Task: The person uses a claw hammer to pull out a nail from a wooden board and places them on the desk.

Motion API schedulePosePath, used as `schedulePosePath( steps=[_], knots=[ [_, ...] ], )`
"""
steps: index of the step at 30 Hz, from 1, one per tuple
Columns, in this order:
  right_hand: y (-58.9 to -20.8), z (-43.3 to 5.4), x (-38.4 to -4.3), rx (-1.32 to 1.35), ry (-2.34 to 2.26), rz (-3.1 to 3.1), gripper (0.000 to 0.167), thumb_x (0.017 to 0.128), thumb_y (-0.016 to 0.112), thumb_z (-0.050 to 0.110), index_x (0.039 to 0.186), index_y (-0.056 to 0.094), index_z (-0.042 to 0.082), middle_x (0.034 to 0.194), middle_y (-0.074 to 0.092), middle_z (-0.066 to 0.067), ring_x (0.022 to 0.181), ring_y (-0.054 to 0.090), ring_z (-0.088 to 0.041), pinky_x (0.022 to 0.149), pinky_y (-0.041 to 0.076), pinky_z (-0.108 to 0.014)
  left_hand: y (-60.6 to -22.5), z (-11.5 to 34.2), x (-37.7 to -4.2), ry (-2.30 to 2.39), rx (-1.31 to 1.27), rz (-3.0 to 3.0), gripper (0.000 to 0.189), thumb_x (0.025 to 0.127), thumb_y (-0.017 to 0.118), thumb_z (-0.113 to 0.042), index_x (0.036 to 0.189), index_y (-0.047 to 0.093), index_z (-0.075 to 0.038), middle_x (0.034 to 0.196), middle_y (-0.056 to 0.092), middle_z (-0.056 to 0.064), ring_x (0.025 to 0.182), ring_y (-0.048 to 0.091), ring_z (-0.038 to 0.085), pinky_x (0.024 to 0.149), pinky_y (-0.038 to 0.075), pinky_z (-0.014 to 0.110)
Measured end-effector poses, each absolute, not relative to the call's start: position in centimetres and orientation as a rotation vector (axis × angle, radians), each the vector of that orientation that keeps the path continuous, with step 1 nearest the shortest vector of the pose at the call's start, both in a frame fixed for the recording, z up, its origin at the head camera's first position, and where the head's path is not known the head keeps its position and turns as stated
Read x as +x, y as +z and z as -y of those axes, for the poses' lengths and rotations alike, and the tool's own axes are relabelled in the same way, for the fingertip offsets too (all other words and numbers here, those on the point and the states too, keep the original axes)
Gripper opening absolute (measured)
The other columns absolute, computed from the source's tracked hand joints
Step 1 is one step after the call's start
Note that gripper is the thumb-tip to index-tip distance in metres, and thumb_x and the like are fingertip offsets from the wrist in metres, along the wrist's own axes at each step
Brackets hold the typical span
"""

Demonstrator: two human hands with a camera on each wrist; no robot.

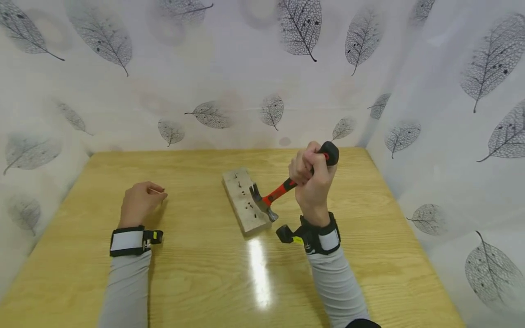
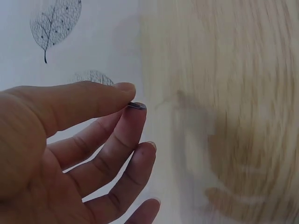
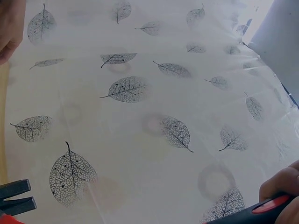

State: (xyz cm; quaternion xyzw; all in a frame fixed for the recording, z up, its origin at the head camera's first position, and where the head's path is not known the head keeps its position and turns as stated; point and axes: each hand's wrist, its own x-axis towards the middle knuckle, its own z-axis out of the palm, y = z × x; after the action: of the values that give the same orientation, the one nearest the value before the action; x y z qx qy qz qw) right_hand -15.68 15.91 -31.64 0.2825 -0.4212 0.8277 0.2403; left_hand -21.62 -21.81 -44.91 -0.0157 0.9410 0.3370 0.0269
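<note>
My right hand (image 1: 313, 182) grips the black and red handle of a claw hammer (image 1: 276, 195), fingers wrapped around it. The hammer's head lies over the right edge of a pale wooden block (image 1: 234, 193); whether they touch I cannot tell. Several dark nails or holes mark the block's top. To the left, away from the block, my left hand (image 1: 139, 202) pinches a small dark metal piece, apparently a nail (image 2: 137, 106), between thumb and index fingertip. Most of that piece is hidden by the fingers. In the right wrist view, the hammer's claw (image 3: 17, 196) shows at the lower left.
The block rests on a light wood-grain table (image 1: 197, 282), which reflects a bright streak of light. Behind and beside the table hangs a white sheet (image 1: 238, 77) with a leaf print. Each wrist wears a strapped camera band (image 1: 128, 241).
</note>
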Motion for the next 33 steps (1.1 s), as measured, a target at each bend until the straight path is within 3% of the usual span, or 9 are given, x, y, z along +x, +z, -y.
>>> schedulePosePath(
  steps=[9,14,19,28,33],
  knots=[
    [-31.7,-16.2,-15.9,0.742,2.260,1.175,0.033,0.094,0.039,0.001,0.063,0.033,0.009,0.047,0.022,0.002,0.035,0.015,-0.006,0.032,0.014,-0.021,-45.6,21.6,-22.2,0.814,-0.132,-2.953,0.028,0.094,0.069,-0.028,0.102,0.076,-0.003,0.108,0.073,0.023,0.091,0.068,0.039,0.061,0.050,0.042],
    [-31.7,-16.4,-16.1,0.734,2.257,1.169,0.033,0.094,0.040,0.001,0.063,0.033,0.009,0.048,0.022,0.003,0.035,0.016,-0.006,0.032,0.014,-0.021,-45.6,21.2,-22.3,0.762,-0.139,-2.983,0.027,0.093,0.070,-0.029,0.100,0.078,-0.004,0.106,0.074,0.022,0.091,0.068,0.039,0.065,0.051,0.047],
    [-31.8,-16.3,-16.1,0.724,2.260,1.164,0.033,0.094,0.039,0.000,0.063,0.032,0.008,0.047,0.022,0.002,0.035,0.015,-0.006,0.032,0.013,-0.021,-45.5,21.2,-22.2,0.763,-0.182,-2.991,0.027,0.092,0.070,-0.029,0.100,0.076,-0.004,0.105,0.074,0.021,0.091,0.068,0.040,0.069,0.048,0.049],
    [-31.7,-16.0,-16.3,0.713,2.277,1.149,0.032,0.093,0.040,-0.001,0.063,0.034,0.009,0.047,0.022,0.003,0.035,0.016,-0.005,0.032,0.012,-0.021,-46.0,20.9,-22.4,0.751,-0.235,-3.003,0.027,0.094,0.070,-0.029,0.099,0.077,-0.003,0.108,0.074,0.022,0.101,0.065,0.045,0.088,0.040,0.067],
    [-31.8,-15.8,-16.4,0.718,2.275,1.154,0.033,0.093,0.039,-0.001,0.062,0.032,0.008,0.047,0.022,0.003,0.035,0.016,-0.005,0.032,0.013,-0.021,-46.3,20.9,-22.1,0.769,-0.289,-3.004,0.024,0.093,0.072,-0.027,0.095,0.078,-0.003,0.104,0.075,0.021,0.100,0.065,0.044,0.091,0.035,0.071]
  ],
)
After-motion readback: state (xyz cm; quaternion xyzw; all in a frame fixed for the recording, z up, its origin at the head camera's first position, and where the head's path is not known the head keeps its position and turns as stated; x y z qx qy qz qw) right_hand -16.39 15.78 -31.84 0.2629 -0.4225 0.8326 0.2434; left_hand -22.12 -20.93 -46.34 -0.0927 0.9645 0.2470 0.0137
